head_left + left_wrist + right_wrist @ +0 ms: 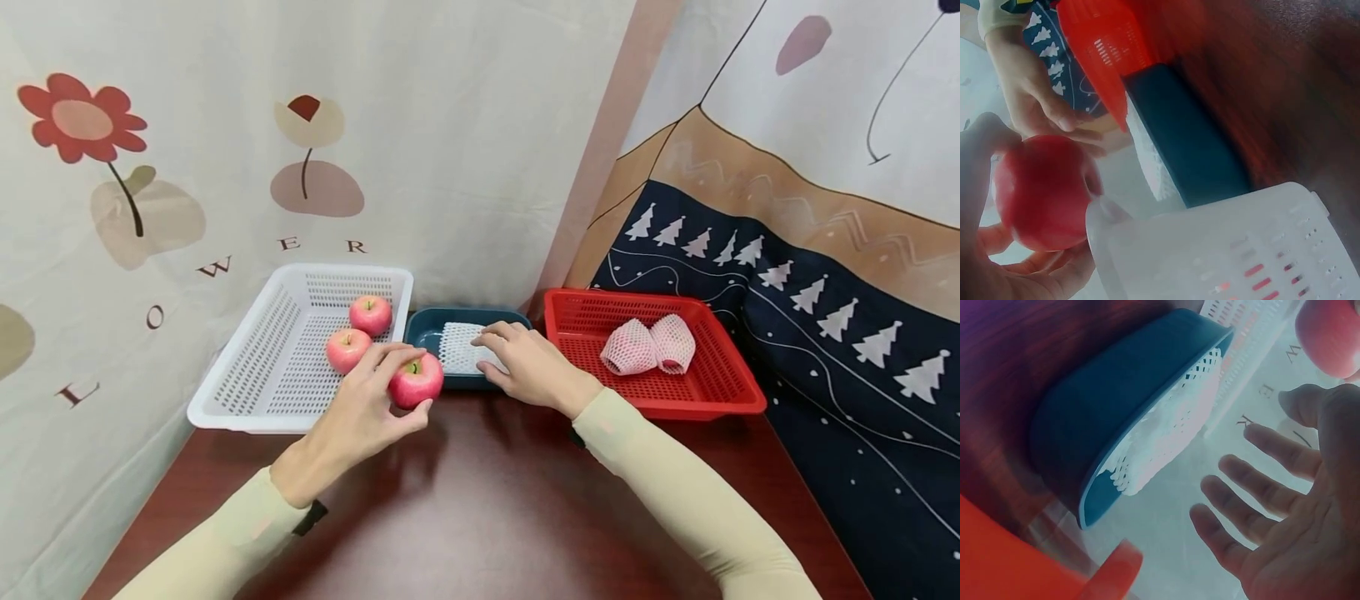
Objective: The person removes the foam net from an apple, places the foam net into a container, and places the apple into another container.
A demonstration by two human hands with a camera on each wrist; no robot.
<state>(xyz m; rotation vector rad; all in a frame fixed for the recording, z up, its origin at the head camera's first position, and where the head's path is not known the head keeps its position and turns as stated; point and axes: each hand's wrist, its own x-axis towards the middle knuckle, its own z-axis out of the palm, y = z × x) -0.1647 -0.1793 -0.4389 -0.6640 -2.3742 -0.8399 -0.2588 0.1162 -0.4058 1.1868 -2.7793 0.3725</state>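
Left hand [363, 417] grips apple [418, 385] by sides, near right edge of white basket [407, 293] — likely sparing stem [415, 367]; right hand [534, 364] spread over blue tray [1104, 394].

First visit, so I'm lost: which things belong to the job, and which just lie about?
Likely in the job: apple in the left hand; two apples in the white basket; netting in the blue tray, right hand near it; two netted fruits in the red basket.
Likely background: table; flower curtain; tree cloth.

A pale curtain [465, 150] (flower-printed) hangs beside tree-patterned cloth [817, 375].
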